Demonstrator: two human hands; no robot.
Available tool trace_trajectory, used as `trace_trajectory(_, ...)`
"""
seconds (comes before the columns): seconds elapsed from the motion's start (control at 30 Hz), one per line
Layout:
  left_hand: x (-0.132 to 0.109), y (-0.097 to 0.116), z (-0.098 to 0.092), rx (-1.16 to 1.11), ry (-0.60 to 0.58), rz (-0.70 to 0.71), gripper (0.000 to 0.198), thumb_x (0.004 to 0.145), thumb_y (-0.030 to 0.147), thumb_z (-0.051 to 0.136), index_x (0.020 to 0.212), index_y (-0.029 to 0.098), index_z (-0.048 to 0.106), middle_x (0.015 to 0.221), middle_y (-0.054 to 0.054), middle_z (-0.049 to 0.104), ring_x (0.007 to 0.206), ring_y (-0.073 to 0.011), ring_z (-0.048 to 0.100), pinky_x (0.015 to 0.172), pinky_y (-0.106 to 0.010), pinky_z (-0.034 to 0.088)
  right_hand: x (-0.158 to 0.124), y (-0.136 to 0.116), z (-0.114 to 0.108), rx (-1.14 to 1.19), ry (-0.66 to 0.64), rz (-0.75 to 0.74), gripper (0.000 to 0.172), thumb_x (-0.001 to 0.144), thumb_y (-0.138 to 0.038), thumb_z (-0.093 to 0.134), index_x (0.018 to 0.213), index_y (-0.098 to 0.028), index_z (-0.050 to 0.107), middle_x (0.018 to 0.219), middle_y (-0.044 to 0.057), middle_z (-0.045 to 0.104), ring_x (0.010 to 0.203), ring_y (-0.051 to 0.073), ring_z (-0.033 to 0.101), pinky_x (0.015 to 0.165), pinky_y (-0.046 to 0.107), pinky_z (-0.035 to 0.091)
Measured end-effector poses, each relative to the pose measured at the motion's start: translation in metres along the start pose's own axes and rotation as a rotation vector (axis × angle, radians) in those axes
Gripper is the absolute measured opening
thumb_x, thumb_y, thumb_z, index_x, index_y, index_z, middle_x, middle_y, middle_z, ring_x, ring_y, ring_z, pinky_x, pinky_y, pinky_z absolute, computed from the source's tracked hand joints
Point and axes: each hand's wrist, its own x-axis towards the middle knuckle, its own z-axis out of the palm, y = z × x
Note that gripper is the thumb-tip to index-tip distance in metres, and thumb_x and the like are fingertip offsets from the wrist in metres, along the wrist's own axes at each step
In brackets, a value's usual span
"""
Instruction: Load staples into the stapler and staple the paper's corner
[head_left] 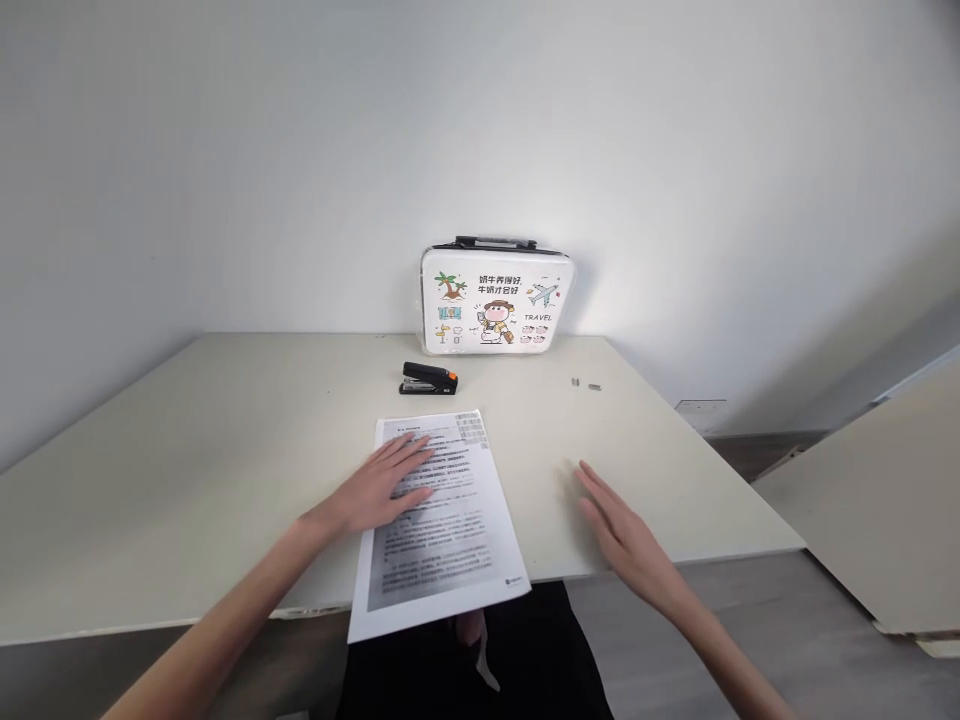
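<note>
My left hand [386,485] lies flat on a printed sheet of paper [435,540], fingers spread across its upper left part. The sheet's lower end sticks out past the table's front edge; whether more sheets lie under it I cannot tell. To the right of the paper, my right hand [619,530] is held over the table's front part with its fingers stretched out and nothing in them. Just beyond the paper's top edge a black stapler [428,380] with an orange part lies on the table, apart from both hands.
Against the wall stands a white case [497,303] with cartoon prints and a black handle. Two small metallic pieces, like staple strips [594,387], lie on the table [225,480] right of the stapler. A pale panel [877,500] stands beyond the table's right side.
</note>
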Motion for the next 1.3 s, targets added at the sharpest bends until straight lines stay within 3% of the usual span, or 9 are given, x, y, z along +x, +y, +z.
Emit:
trace_trajectory(0.17,0.002,-0.018,-0.022,0.24,-0.046,-0.006,0.069,0.098,0.06,0.064,0.159,0.033,0.049,0.172,-0.001,0.032,0.164,-0.033,0.015,0.132,-0.053,0.004,0.028,0.038,-0.018,-0.159,0.071,0.014,0.064,0.108,-0.061,0.031,0.159,-0.027,0.049,0.17,0.004,0.039,0.159,0.028,0.034,0.129,0.051,0.036)
trace_trajectory(0.43,-0.001,-0.023,-0.012,0.327,0.069,0.043,0.063,0.1,0.058,0.06,0.158,0.034,0.052,0.169,0.001,0.038,0.162,-0.0308,0.024,0.134,-0.049,0.008,0.04,0.062,-0.012,-0.388,0.142,-0.05,0.067,0.106,-0.062,0.033,0.16,-0.026,0.048,0.168,0.005,0.043,0.157,0.032,0.037,0.129,0.058,0.032)
trace_trajectory(0.53,0.002,-0.024,-0.013,0.348,0.073,0.04,0.063,0.1,0.058,0.061,0.157,0.034,0.053,0.169,0.001,0.039,0.161,-0.031,0.026,0.134,-0.049,0.009,0.065,0.068,-0.045,-0.288,0.214,0.017,0.073,0.102,-0.063,0.043,0.163,-0.024,0.04,0.154,0.014,0.06,0.141,0.037,0.058,0.116,0.059,0.049)
trace_trajectory(0.6,0.004,-0.024,-0.014,0.356,0.081,0.037,0.064,0.099,0.059,0.062,0.157,0.033,0.054,0.168,0.001,0.04,0.161,-0.0316,0.027,0.133,-0.05,0.01,0.087,0.07,-0.075,-0.141,0.351,0.107,0.078,0.102,-0.058,0.046,0.168,-0.02,0.029,0.142,0.018,0.069,0.115,0.035,0.075,0.098,0.053,0.061)
trace_trajectory(0.7,0.005,-0.024,-0.016,0.372,0.081,0.044,0.064,0.099,0.058,0.062,0.157,0.032,0.053,0.168,0.0,0.04,0.161,-0.0316,0.027,0.134,-0.05,0.012,0.108,0.07,-0.097,0.049,0.515,0.109,0.065,0.104,-0.051,0.042,0.162,-0.021,0.039,0.136,0.015,0.072,0.102,0.028,0.078,0.081,0.041,0.065)
trace_trajectory(0.83,0.003,-0.026,-0.014,0.406,0.07,0.046,0.064,0.101,0.057,0.06,0.159,0.032,0.05,0.169,0.001,0.038,0.161,-0.0306,0.026,0.134,-0.049,0.012,0.103,0.057,-0.064,0.085,0.29,0.044,0.045,0.1,-0.051,0.049,0.13,-0.022,0.067,0.117,0.011,0.079,0.087,0.024,0.078,0.076,0.038,0.063)
trace_trajectory(0.97,0.002,-0.029,-0.012,0.466,0.065,0.051,0.063,0.103,0.057,0.056,0.16,0.031,0.049,0.17,0.0,0.036,0.162,-0.0295,0.025,0.134,-0.049,0.012,0.103,0.032,-0.02,-0.008,0.137,-0.087,0.036,0.102,-0.049,0.049,0.113,-0.024,0.072,0.106,0.009,0.081,0.081,0.023,0.075,0.077,0.039,0.06)
trace_trajectory(1.1,0.002,-0.03,-0.012,0.504,0.078,0.079,0.062,0.103,0.058,0.055,0.16,0.032,0.049,0.169,0.001,0.039,0.16,-0.0303,0.029,0.133,-0.052,0.017,0.141,-0.003,0.005,-0.001,0.09,-0.231,0.029,0.103,-0.04,0.047,0.11,-0.023,0.069,0.1,0.008,0.08,0.078,0.022,0.075,0.076,0.038,0.06)
trace_trajectory(1.3,0.0,-0.036,-0.008,0.571,0.231,0.13,0.069,0.102,0.062,0.056,0.159,0.026,0.048,0.169,-0.006,0.041,0.161,-0.0324,0.026,0.132,-0.056,0.022,0.211,-0.057,0.051,-0.026,0.028,-0.387,0.025,0.101,-0.027,0.051,0.122,-0.025,0.064,0.123,0.008,0.073,0.098,0.02,0.073,0.085,0.035,0.059)
